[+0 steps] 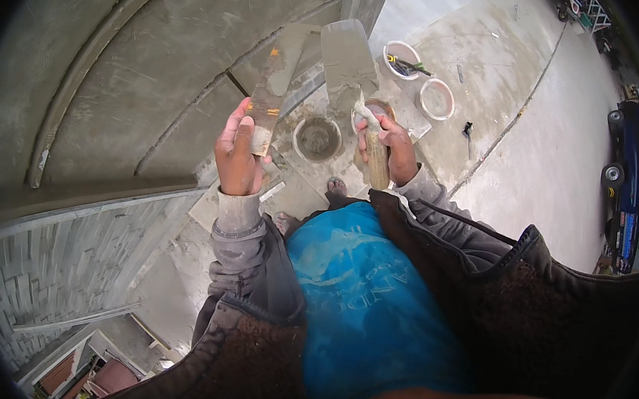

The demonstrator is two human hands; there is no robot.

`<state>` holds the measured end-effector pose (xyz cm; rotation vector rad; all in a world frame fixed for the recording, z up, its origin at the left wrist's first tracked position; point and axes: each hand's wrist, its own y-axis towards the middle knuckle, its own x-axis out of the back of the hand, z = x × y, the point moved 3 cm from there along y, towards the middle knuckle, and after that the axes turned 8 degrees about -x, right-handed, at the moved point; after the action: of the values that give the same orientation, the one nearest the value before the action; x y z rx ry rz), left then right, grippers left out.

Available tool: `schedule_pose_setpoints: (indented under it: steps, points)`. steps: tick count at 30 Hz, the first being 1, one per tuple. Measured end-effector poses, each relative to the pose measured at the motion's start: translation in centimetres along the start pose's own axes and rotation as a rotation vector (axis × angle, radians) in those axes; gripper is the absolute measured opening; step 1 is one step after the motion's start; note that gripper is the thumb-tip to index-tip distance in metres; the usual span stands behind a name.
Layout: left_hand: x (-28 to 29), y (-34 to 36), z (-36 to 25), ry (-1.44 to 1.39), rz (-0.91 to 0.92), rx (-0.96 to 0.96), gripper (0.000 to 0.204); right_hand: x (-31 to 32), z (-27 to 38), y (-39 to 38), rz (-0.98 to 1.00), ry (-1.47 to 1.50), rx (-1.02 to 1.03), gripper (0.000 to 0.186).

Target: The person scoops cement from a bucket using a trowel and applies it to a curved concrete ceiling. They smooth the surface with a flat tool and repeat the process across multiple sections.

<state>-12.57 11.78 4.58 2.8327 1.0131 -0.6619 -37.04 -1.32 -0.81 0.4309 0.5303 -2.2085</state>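
Note:
My left hand [238,159] is closed around the lower end of a flat, narrow board [269,95], smeared with grey mortar and marked with orange bands. It is tilted up and to the right. In my right hand [397,150] is a trowel [347,56], its worn wooden handle gripped and its broad grey blade pointing away from me. The two tools are held up side by side, with a narrow gap between them. Below them on the floor stands a round bucket [298,143] with grey mortar in it. Another bucket [383,107] is partly hidden behind my right hand.
A grey plastered wall [174,68] with raised curved bands rises ahead and left. Right of my hands stand a white bucket [400,42] holding tools and a second white bucket [424,103]. A small dark tool [468,129] lies on the floor. A dark blue vehicle [634,167] is far right.

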Motion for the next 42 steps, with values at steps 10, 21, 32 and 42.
schedule_pose_setpoints:
  steps: [10, 21, 32, 42]
  points:
    - [-0.1, -0.6, 2.0, -0.147, -0.032, -0.046, 0.048, 0.8, -0.8, 5.6, 0.241, -0.003, -0.353, 0.041]
    - [0.4, -2.4, -0.1, 0.01, -0.259, -0.329, 0.062, 0.0, 4.1, 2.4, -0.186, -1.384, 0.624, 0.033]
    - [5.3, -4.2, -4.1, 0.174, -0.471, -0.766, 0.061, -13.3, 3.0, 0.4, -0.137, -1.382, 0.868, 0.026]
    - [10.8, -7.8, -6.4, 0.291, -0.545, -0.927, 0.061, -23.1, -1.6, 2.1, 0.003, -1.231, 0.895, 0.027]
